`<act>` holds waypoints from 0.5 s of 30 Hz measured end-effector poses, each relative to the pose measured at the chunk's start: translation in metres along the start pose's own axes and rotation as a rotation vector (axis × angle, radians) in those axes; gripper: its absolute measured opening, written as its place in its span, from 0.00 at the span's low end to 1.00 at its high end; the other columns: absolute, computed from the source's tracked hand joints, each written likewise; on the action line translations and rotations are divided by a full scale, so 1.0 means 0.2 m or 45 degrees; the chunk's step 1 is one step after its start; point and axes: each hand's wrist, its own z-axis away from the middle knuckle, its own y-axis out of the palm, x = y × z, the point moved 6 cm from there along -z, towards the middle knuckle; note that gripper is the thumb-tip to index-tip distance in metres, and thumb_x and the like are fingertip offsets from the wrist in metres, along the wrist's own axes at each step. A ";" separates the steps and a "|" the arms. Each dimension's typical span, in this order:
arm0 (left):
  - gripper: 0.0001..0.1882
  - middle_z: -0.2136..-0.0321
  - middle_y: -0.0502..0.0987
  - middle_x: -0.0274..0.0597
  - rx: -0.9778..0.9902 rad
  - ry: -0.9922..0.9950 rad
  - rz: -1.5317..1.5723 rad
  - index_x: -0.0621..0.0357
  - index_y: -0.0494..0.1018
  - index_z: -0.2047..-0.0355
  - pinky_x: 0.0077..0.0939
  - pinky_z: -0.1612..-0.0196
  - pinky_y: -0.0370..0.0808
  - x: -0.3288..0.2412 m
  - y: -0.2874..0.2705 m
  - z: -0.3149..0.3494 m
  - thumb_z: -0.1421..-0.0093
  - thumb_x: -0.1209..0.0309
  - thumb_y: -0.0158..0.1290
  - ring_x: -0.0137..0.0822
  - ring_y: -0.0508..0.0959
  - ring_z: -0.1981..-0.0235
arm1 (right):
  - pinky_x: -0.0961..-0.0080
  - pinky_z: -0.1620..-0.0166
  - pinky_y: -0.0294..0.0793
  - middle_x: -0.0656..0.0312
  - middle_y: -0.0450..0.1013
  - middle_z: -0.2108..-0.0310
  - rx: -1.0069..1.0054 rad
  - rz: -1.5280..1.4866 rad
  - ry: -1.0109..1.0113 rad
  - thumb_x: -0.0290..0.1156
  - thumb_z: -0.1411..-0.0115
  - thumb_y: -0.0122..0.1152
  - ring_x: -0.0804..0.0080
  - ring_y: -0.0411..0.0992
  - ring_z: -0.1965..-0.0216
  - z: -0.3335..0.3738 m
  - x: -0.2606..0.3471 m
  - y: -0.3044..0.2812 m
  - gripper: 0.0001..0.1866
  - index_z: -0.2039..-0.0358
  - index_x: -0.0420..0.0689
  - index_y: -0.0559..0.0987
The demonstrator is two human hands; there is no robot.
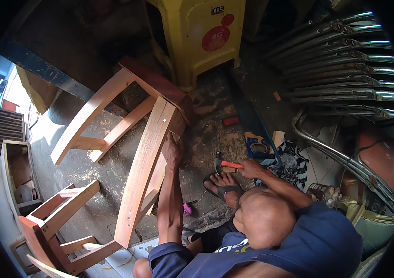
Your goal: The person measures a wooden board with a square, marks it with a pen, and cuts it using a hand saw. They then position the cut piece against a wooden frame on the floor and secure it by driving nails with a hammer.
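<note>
Grasping orange-handled hammer (230, 164) in right fingers (243, 165), with head (217, 162) to their left. Touching wooden frame (143, 171) with left fingers (174, 138), partly hidden; cannot tell if clenched. Noted frame mostly left of these, with dark red board (160, 85) beyond.

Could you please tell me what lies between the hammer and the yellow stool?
In the head view, a small red block lies there, with a saw to its right.

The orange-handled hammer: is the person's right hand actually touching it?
Touching. The head view shows the right hand gripping the orange-handled hammer by the end of its handle.
</note>
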 end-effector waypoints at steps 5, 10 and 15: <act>0.40 0.38 0.70 0.58 0.288 -0.106 0.424 0.58 0.64 0.33 0.49 0.32 0.63 0.16 -0.12 -0.03 0.43 0.56 0.63 0.52 0.69 0.35 | 0.49 0.54 0.76 0.43 0.79 0.64 -0.016 -0.243 -0.257 0.35 0.44 0.60 0.40 0.78 0.58 -0.05 0.34 -0.10 0.13 0.62 0.40 0.80; 0.31 0.46 0.77 0.49 0.340 -0.245 0.544 0.59 0.72 0.41 0.39 0.38 0.69 0.18 -0.22 -0.04 0.40 0.55 0.64 0.43 0.75 0.42 | 0.50 0.57 0.76 0.45 0.79 0.66 -0.057 -0.336 -0.689 0.37 0.41 0.61 0.41 0.78 0.60 -0.29 0.87 -0.06 0.13 0.61 0.41 0.80; 0.24 0.56 0.82 0.44 0.486 -0.286 0.656 0.59 0.77 0.47 0.34 0.47 0.74 -0.03 -0.18 -0.02 0.38 0.58 0.64 0.38 0.80 0.50 | 0.51 0.58 0.77 0.44 0.79 0.68 -0.313 -0.264 -0.373 0.37 0.39 0.62 0.41 0.78 0.62 -0.39 0.82 -0.19 0.13 0.60 0.41 0.81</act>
